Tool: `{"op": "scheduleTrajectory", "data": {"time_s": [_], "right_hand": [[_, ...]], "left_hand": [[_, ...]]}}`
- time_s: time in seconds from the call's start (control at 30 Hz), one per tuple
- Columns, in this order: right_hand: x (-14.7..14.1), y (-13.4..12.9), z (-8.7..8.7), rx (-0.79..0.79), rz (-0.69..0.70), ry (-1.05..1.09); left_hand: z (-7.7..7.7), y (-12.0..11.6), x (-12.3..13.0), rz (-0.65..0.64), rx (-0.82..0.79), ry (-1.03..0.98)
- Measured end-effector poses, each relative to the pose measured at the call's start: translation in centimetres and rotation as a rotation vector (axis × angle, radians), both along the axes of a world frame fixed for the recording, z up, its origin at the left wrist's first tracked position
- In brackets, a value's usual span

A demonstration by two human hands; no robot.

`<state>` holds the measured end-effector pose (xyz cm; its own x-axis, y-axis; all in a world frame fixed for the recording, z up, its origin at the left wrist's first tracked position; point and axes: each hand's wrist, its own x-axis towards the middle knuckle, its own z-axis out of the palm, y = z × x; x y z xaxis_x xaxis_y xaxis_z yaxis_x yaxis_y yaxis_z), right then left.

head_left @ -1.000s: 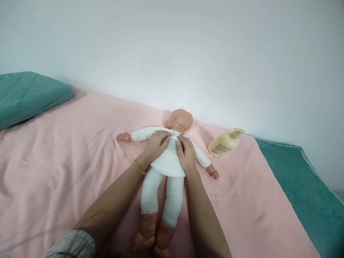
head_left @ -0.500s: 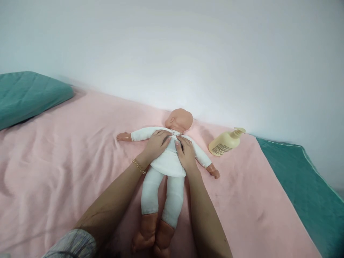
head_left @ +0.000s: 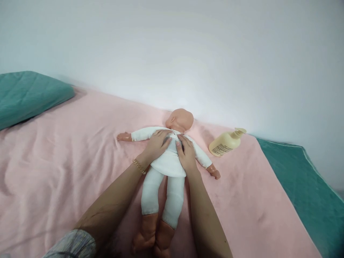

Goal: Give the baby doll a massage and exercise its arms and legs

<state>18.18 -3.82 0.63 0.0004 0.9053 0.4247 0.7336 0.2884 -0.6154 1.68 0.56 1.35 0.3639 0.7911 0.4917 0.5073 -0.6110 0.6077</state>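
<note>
A doll [head_left: 169, 163] with a white cloth body lies stretched out on a pink blanket [head_left: 104, 168], its bald head toward the wall and its arms spread. Its back seems to face up, with the head turned to the left. On the left side of its upper torso rests my left hand [head_left: 158, 145], open, with the thumb apart from the fingers and a gold bracelet at the wrist. My right hand [head_left: 186, 152] lies open on the right side of the upper torso, thumb toward the middle. Both palms are hidden against the cloth.
Right of the doll, a pale yellow pump bottle [head_left: 224, 143] stands on the blanket, leaning in view. A folded green cloth [head_left: 32, 95] lies at the far left. Green fabric [head_left: 303, 186] shows past the blanket's right edge. A white wall [head_left: 172, 53] rises behind.
</note>
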Motion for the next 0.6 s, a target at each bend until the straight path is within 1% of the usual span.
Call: {"op": "scheduleTrajectory", "data": {"time_s": [0.27, 0.6], "right_hand": [[0.03, 0.12, 0.21, -0.027, 0.020, -0.035], [0.05, 0.01, -0.05, 0.015, 0.000, 0.036]], "left_hand": [[-0.10, 0.15, 0.00, -0.004, -0.032, 0.033], [-0.13, 0.00, -0.03, 0.012, -0.010, 0.009]]}}
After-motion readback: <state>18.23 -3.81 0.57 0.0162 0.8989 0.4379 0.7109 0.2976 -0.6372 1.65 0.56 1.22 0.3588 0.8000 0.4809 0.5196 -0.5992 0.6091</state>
